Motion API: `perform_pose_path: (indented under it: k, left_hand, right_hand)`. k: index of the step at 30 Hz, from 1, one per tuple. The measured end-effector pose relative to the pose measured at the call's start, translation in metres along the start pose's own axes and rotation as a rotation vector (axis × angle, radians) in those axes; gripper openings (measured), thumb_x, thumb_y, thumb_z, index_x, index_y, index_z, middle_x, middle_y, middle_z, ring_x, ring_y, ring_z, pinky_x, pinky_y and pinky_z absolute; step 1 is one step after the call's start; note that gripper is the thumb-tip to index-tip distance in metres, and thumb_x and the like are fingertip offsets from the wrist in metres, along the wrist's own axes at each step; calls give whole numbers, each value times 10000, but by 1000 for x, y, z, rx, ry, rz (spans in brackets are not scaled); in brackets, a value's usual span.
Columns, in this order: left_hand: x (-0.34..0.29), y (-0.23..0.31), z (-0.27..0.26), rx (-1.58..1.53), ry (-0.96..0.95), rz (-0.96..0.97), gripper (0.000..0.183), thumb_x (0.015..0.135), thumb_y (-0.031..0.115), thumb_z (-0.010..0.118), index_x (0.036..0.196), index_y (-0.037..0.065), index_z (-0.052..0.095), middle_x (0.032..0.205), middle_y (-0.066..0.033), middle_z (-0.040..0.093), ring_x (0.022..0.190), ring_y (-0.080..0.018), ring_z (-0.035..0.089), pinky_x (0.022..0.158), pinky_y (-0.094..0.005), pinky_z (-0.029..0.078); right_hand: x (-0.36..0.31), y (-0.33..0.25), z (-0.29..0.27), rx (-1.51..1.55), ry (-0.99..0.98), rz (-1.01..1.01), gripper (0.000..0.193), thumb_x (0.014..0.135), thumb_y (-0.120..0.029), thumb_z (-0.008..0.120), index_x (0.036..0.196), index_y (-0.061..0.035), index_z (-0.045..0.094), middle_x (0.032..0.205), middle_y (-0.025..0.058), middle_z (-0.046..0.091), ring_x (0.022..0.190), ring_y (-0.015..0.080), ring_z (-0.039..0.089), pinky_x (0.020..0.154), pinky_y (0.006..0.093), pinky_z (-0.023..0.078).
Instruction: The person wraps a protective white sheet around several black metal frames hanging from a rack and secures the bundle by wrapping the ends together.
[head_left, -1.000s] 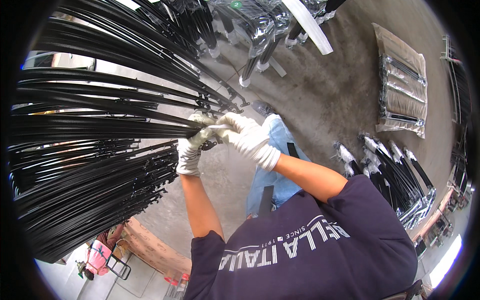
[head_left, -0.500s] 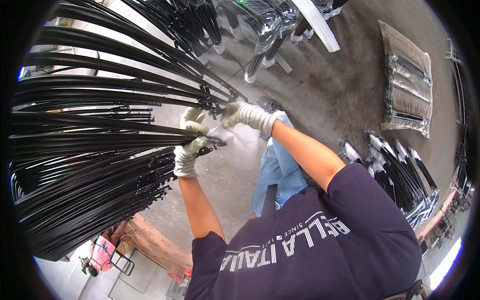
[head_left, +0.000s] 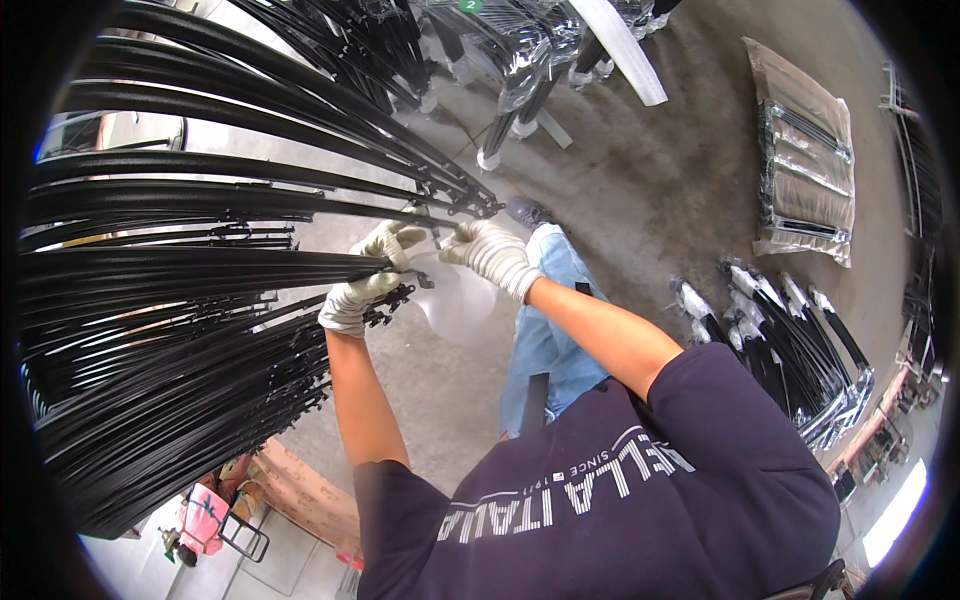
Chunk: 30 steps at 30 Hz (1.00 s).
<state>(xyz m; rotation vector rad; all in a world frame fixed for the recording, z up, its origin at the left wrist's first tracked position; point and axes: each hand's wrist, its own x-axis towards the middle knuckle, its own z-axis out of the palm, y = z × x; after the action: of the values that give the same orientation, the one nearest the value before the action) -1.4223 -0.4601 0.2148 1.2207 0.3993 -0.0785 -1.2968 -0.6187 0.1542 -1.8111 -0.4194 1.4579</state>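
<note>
Long black metal tubes [head_left: 210,270] with small brackets at their ends reach in from the left. My left hand [head_left: 365,290], in a pale knit glove, is closed round the end of a cluster of them, fingers above and thumb below. Just right of it my right hand [head_left: 492,258], gloved too, has its fingers pinched together close to the tube ends. A thin, translucent white sheet [head_left: 460,305] hangs below its fingertips and seems held there; the exact grip is partly hidden. Another black tube [head_left: 390,212] ends just above both hands.
More black tubes [head_left: 170,410] are stacked at lower left. Plastic-wrapped black frames [head_left: 530,60] stand at the far side. A wrapped flat package [head_left: 808,155] and wrapped black parts [head_left: 780,345] lie on the right floor. A person in pink [head_left: 203,518] is at lower left.
Both hands have shifted a little, the left hand leftward and downward, the right hand slightly lower. More of the white sheet shows below the right hand. The upper tubes have spread from the lower cluster.
</note>
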Motion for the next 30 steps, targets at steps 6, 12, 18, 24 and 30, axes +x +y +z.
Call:
perform_pose_path:
  k: [6,12,18,24,30]
  left_hand:
    - [7,-9,-3,-33,34,-57,310,597,240,749,755,45,568,766,-5,546,725,-84,461,660,-224,369]
    - [9,-11,0,-68,6,-22,291,625,221,733,767,31,563,772,-2,531,747,-95,453,684,-231,369]
    - [15,-5,-2,18,-230,7,146,844,106,502,939,-5,510,842,-28,522,833,-101,485,871,-284,419]
    - [15,-6,7,-776,-55,-285,352,788,149,630,1069,3,474,951,-76,549,902,-136,531,847,-300,471]
    - [7,4,30,-119,88,83,592,687,324,730,1105,-21,489,1017,-123,577,901,-155,559,797,-301,481]
  right_hand:
    - [9,15,14,-28,-22,209,298,676,-351,666,796,-79,653,759,119,644,710,224,615,672,331,463]
    - [-7,5,7,-147,225,108,288,710,-345,654,801,-72,657,675,109,611,620,227,571,610,336,439]
    - [-26,18,-8,-199,501,-403,171,763,-235,645,779,-66,655,681,83,605,609,183,557,615,301,433]
    - [-27,-2,-44,480,279,-300,164,778,-169,640,798,-17,580,780,31,595,769,92,544,698,241,436]
    - [-36,-34,-67,409,-257,-390,255,787,-86,599,1040,-102,574,854,-46,551,805,42,501,737,213,419]
